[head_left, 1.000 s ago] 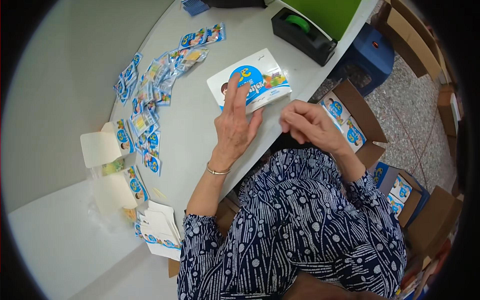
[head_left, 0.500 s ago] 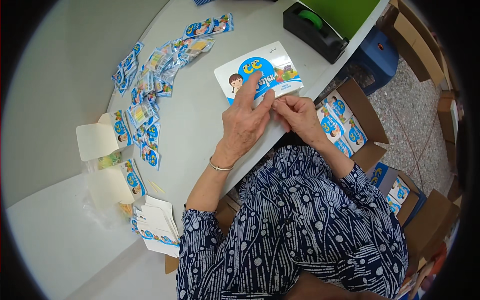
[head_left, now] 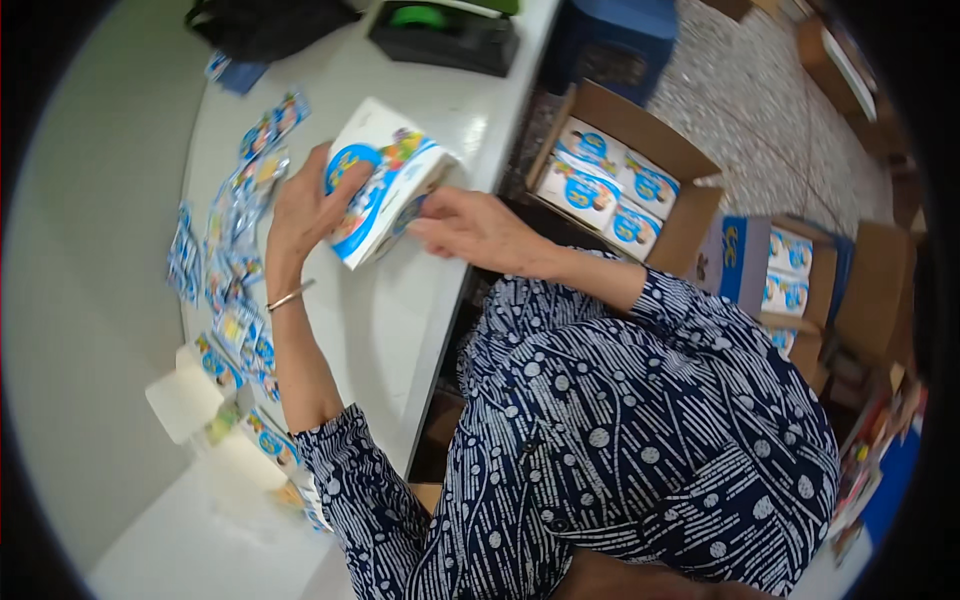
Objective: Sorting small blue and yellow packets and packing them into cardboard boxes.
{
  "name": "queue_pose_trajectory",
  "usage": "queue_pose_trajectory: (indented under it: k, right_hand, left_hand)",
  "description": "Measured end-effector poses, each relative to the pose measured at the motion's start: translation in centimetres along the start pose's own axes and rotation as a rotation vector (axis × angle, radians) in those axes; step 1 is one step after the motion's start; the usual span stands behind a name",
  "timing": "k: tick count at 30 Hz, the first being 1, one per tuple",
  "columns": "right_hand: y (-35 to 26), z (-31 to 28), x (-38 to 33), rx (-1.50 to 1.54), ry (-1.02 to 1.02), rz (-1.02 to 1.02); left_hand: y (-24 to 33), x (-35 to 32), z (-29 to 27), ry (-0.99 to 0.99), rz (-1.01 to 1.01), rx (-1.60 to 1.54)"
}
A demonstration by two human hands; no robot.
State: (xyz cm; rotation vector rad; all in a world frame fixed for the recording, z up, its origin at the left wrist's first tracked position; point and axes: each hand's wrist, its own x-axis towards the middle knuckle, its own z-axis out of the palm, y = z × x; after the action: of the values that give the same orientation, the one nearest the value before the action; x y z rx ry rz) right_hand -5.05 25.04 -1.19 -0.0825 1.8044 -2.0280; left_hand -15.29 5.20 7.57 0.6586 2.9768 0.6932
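A white and blue candy carton [head_left: 385,185] is tilted up above the table, its narrow side turned toward my right hand. My left hand [head_left: 312,208] grips it from the left, thumb across the printed front and fingers behind. At the carton's right side is my right hand [head_left: 475,232], fingers curled and drawn together against or just by the side panel. Slight blur hides whether anything small is between those fingertips. Left of the carton, several small clear and blue sachets [head_left: 235,230] lie in a loose line on the table [head_left: 385,340].
A black tape dispenser [head_left: 445,40] and a dark bag [head_left: 270,25] stand at the back. Opened cartons [head_left: 190,400] sit at the lower left. Right of the table are a brown box [head_left: 690,220] of packed cartons, another filled box [head_left: 810,270] and a blue stool [head_left: 610,50].
The carton has been lifted, turned and tilted, its side now facing right. My left hand has shifted to its left edge; my right hand is at its side. The whole view has swung right.
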Motion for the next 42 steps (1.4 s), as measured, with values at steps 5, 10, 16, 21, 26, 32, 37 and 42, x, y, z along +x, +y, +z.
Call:
queue_pose_trajectory:
  k: [5, 10, 16, 21, 26, 32, 37, 42]
  right_hand:
    - [0.4, -1.1, -2.1, 0.52, -0.102, -0.029]
    - [-1.7, -6.2, -5.5, 0.486, -0.052, -0.177]
    - [-3.2, -15.4, -8.1, 0.3, 0.172, -0.38]
    - [5.3, -25.1, -8.4, 0.082, 0.383, -0.32]
    - [11.0, -28.6, -6.3, -0.691, 0.547, -0.023]
    - [13.2, -28.4, -0.9, -0.56, 0.39, 0.189]
    - [17.3, -30.2, -0.1, -1.586, 0.382, -0.078]
    - [22.0, -30.7, 0.7, -1.623, 0.354, -0.102]
  left_hand:
    - [5.5, -3.7, -1.3, -0.079, -0.094, -0.076]
    - [11.4, -9.0, 0.3, 0.162, 0.162, 0.01]
    - [13.5, -8.7, 6.6, 0.062, 0.223, -0.332]
    - [13.0, -8.0, 9.9, 0.001, 0.344, -0.296]
    - [11.7, -9.7, 10.4, -0.122, 0.215, -0.308]
    - [11.3, -11.6, 9.7, -0.084, 0.156, -0.319]
    - [11.0, -11.8, 9.5, -0.041, 0.174, -0.321]
    - [10.3, -13.2, 8.9, 0.053, 0.133, -0.29]
